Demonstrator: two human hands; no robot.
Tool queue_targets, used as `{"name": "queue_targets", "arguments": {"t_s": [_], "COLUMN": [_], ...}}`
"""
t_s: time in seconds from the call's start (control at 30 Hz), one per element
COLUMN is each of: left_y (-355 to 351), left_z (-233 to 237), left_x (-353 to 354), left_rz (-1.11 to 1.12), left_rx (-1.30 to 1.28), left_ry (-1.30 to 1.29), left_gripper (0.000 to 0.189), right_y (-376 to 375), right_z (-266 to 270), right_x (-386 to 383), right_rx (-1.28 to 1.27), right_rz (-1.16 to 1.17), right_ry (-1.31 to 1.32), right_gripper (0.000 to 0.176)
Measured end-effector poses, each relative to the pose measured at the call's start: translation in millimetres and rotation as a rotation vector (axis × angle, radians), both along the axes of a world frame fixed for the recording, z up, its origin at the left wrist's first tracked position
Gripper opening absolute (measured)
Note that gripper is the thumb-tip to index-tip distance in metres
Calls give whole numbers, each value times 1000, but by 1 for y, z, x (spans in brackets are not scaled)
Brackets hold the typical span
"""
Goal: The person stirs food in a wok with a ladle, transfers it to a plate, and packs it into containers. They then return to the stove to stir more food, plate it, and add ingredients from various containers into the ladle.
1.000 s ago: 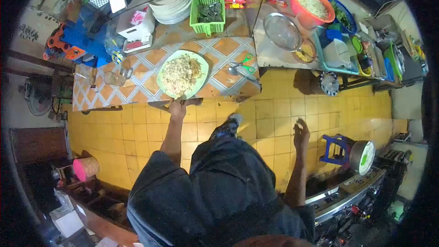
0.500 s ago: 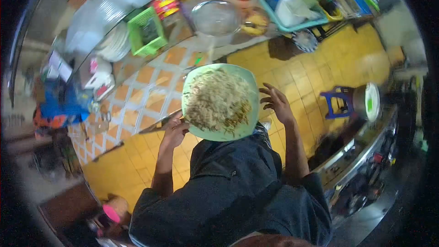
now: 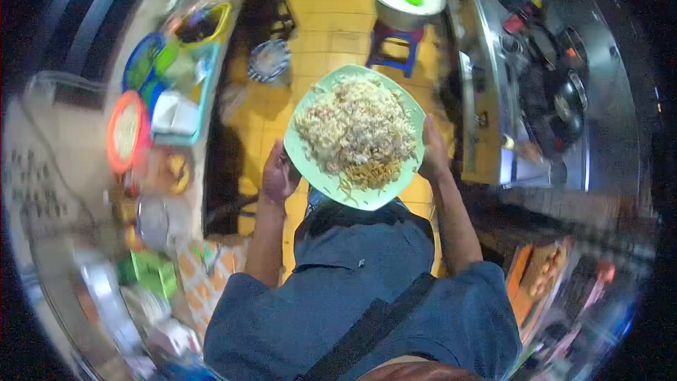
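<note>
Left hand (image 3: 277, 172) and right hand (image 3: 435, 147) grip opposite rims of the pale-green square plate (image 3: 326, 185), probably keeping the heaped rice (image 3: 356, 123) level; fingertips partly hidden.

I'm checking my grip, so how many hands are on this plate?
2: the left hand is at the left edge of the plate, the right hand at its right edge. No other hand shows.

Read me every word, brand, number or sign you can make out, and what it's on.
No readable text anywhere.
Small pale mark on the shirt: too small to read.
Dark marks on the wall: too blurred.
Plate: no lettering visible.
</note>
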State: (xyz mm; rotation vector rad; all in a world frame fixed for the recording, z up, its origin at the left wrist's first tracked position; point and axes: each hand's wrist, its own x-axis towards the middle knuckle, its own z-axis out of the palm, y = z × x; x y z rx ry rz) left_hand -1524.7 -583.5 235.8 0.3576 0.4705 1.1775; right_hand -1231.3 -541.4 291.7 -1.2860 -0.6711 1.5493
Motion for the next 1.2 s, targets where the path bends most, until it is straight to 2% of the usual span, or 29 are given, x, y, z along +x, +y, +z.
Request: {"name": "queue_targets", "arguments": {"t_s": [0.03, 0.07, 0.1, 0.17, 0.23, 0.3, 0.37, 0.4, 0.43, 0.47, 0.53, 0.6, 0.67, 0.77, 0.8, 0.9, 0.97, 1.0, 1.03, 1.1, 1.17, 1.2], "left_y": [4, 4, -3, -19, -31, -32, -27, -30, -21, -13, -7, 6, 7, -8, -8, 19, 30, 27, 24, 28, 40, 46], "left_z": [3, -5, -12, -33, -47, -45, -37, -24, -21, -25, -30, -16, -2, 16, 6, -4, 1, 5, 10, 20, 23, 25], "left_x": [6, 7, 6, 15, 3, -6, 6, 4, 2, 5, 13, 11, 3, -13, -10, -12, -12, -17, -22, -26, -25, -22], "left_rz": [-6, -71, -131, -131, -199, -256, -226, -214, -257, -257, -181, -243, -297, -308, -206, -340, -355, -368, -382, -462, -502, -510], "left_rx": [15, 55, 59, 57, 70, 100, 188, 212, 226, 209, 70, 138, 173, 204, 242, 232, 247, 225, 204, 229, 265, 298], "left_ry": [-138, -230, -240, -129, -88, -35, -102, 64, 68, 48, -65, -72, -28, -56, -93, 36, 15, 82, 146, 89, 87, 53], "left_gripper": [58, 65, 65, 71, 72, 73, 73, 72, 72, 72, 70, 69, 68, 66, 64, 66, 66, 66, 66, 66, 63, 63], "right_y": [-15, -36, -49, -65, -85, -99, -104, -111, -115, -116, -124, -128, -142, -165, -170, -180, -171, -180, -190, -223, -238, -248], "right_z": [0, 4, -1, -22, -26, -35, -39, -50, -54, -51, -47, -36, -31, -18, -24, -94, -117, -122, -122, -117, -105, -103], "right_x": [-7, -13, -24, -40, -65, -86, -89, -91, -96, -100, -105, -106, -94, -62, -46, -8, 13, 14, -2, -38, -65, -79], "right_rx": [64, 277, 268, 364, 401, 324, 447, 354, 267, 248, 375, 460, 601, 336, 351, 106, 23, -23, -19, 334, 163, 143], "right_rz": [-77, 56, -4, -240, -332, -586, -534, -646, -765, -776, -690, -680, -487, -593, -581, -643, -668, -527, -526, -658, -767, -686], "right_ry": [72, -642, -659, 181, 135, 67, 50, -48, -142, -73, -203, -263, -427, -802, -800, -565, -413, 259, 265, 442, -100, -293], "right_gripper": [53, 55, 55, 52, 54, 56, 56, 56, 56, 55, 56, 58, 55, 51, 51, 49, 47, 36, 36, 30, 30, 36]}}
